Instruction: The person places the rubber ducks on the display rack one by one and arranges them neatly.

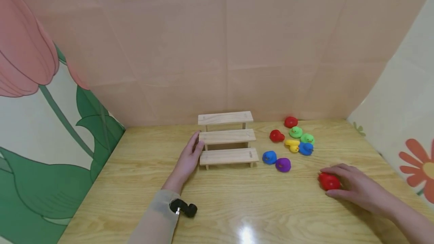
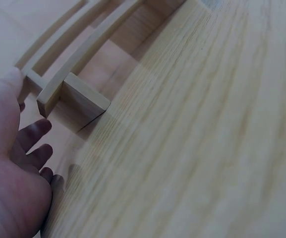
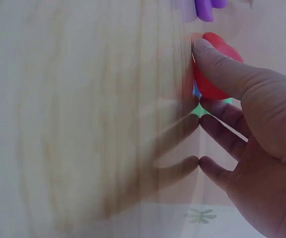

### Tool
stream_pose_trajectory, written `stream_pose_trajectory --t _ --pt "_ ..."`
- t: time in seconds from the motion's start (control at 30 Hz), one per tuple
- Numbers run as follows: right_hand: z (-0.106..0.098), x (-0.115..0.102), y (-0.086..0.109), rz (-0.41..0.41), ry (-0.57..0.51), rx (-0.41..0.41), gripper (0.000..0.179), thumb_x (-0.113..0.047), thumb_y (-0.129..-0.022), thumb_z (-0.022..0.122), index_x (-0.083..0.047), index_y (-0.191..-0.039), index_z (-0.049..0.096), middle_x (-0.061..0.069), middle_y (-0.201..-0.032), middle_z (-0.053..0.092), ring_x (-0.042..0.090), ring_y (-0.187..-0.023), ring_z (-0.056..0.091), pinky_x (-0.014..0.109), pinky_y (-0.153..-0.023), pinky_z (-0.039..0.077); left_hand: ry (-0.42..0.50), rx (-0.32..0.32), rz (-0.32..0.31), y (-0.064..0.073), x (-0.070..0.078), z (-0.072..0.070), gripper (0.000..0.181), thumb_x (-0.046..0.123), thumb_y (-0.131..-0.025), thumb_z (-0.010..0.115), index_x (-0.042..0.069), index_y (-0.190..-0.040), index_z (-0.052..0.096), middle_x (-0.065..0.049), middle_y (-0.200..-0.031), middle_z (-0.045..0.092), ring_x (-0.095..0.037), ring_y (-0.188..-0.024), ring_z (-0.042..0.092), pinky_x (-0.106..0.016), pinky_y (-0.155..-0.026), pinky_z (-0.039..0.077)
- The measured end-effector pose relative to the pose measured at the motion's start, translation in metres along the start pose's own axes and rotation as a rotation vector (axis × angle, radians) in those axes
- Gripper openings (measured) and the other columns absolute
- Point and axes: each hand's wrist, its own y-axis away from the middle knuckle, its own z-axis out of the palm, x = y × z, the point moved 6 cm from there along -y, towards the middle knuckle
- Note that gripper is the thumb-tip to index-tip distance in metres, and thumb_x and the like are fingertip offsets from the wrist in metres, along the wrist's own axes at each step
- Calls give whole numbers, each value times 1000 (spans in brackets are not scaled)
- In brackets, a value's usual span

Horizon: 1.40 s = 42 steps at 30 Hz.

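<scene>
A small wooden three-step shelf [image 1: 228,136] stands on the table towards the back wall. My left hand [image 1: 188,155] is at its left end, the thumb touching the steps; the left wrist view shows the other fingers loosely bent beside the shelf [image 2: 85,96]. On the right, my right hand [image 1: 356,189] holds a red toy duck [image 1: 329,181] between thumb and fingers, at the tabletop. In the right wrist view the thumb lies across the red duck, and the other fingertips touch the table.
Between shelf and right hand lie several toy ducks: blue [image 1: 269,157], purple [image 1: 283,165], red [image 1: 277,136], yellow [image 1: 293,145], green [image 1: 307,138]. Another red one [image 1: 291,122] lies near the back wall [image 1: 223,48]. Printed panels flank the wooden table [image 1: 271,206].
</scene>
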Motion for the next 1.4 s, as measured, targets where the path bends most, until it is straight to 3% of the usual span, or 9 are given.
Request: stream_pose_trajectory --t 0.47,0.77,0.87,0.93,1.03,1.1,1.17,1.27,1.4 --pt "0 -5 -12 15 -26 18 66 -36 -88 96 -11 -143 70 14 -131 74 38 -115 70 40 -86 61 -12 17 -19 -2 -2 1 77 71 -111 47 35 -176 29 -5 -178 35 -30 -164 30 -54 -133 24" --pt "-4 -18 -27 -13 -54 77 64 -23 -88 97 -16 -143 66 2 -123 76 16 -104 69 33 -84 62 -19 17 -24 -4 -3 1 76 71 -111 46 37 -176 29 -4 -178 34 -29 -164 30 -53 -133 25" --pt "-5 -26 -35 -8 -109 63 62 -19 -90 95 -16 -143 63 5 -124 76 29 -110 73 45 -88 64 -20 17 -23 -4 -2 0 75 70 -111 46 36 -176 29 -4 -178 34 -29 -164 29 -53 -133 25" --pt "-7 -32 -40 -9 -150 64 59 -17 -93 93 -16 -143 62 7 -125 76 42 -116 72 47 -91 64 -20 17 -22 -3 -2 0 75 70 -112 46 36 -176 28 -4 -178 34 -30 -164 29 -54 -133 25" --pt "-9 -42 -47 -47 -207 105 56 -11 -95 90 -14 -143 61 9 -129 75 50 -122 69 28 -98 58 -20 16 -20 -2 -2 0 74 69 -112 46 36 -176 28 -5 -178 34 -30 -164 30 -54 -133 25" --pt "-10 -49 -52 -76 -233 133 55 -8 -96 89 -13 -143 61 7 -129 75 45 -123 69 12 -98 47 -18 15 -18 -2 -1 0 74 68 -113 46 36 -176 28 -5 -178 34 -30 -164 30 -54 -133 26" --pt "-9 -54 -56 -90 -250 148 55 -8 -97 88 -12 -144 61 5 -129 74 38 -122 68 4 -98 39 -20 15 -16 -2 -2 1 73 67 -113 46 36 -176 28 -6 -178 34 -30 -164 30 -54 -132 26" --pt "-8 -61 -64 -79 -266 144 55 -12 -99 86 -12 -147 59 6 -132 72 33 -122 67 5 -98 39 -25 16 -14 -2 -2 1 72 67 -113 46 36 -176 28 -6 -178 34 -29 -164 31 -54 -132 26" --pt "-10 -73 -73 -79 -296 128 58 -14 -101 84 -10 -152 55 11 -137 69 43 -126 67 10 -100 42 -28 16 -16 -1 -3 1 74 68 -113 46 35 -176 28 -6 -178 35 -29 -163 31 -53 -132 27"
